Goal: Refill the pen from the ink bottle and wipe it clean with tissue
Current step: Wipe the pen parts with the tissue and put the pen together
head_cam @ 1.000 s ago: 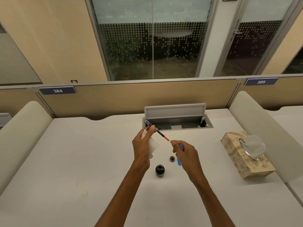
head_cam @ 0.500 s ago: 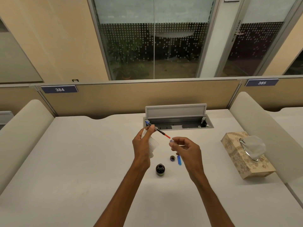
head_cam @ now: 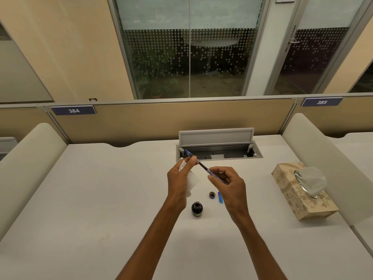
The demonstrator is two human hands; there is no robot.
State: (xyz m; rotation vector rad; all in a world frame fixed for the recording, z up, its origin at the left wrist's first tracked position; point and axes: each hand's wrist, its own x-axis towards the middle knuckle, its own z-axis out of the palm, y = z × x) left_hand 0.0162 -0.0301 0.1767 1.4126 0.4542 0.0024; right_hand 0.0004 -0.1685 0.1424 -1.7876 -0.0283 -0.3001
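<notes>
My left hand (head_cam: 179, 178) pinches the blue front end of the pen (head_cam: 199, 163) and also holds a white tissue (head_cam: 191, 181) against its palm. My right hand (head_cam: 230, 184) grips a clear blue barrel (head_cam: 215, 174) that sits over the pen's rear end. The pen slants from upper left to lower right above the desk. On the desk below stand the open dark ink bottle (head_cam: 197, 209), its small round lid (head_cam: 212, 195) and a blue pen cap (head_cam: 220, 197), partly hidden by my right hand.
A patterned tissue box (head_cam: 292, 197) with a tissue sticking out lies at the right. An open cable tray (head_cam: 219, 152) with a raised lid is set in the white desk (head_cam: 101, 199) behind my hands. Padded dividers stand at both sides.
My right hand left the blue cap on the desk, rose to the pen and brought the clear barrel over its thin red rear part, which is now covered. My left hand stayed put.
</notes>
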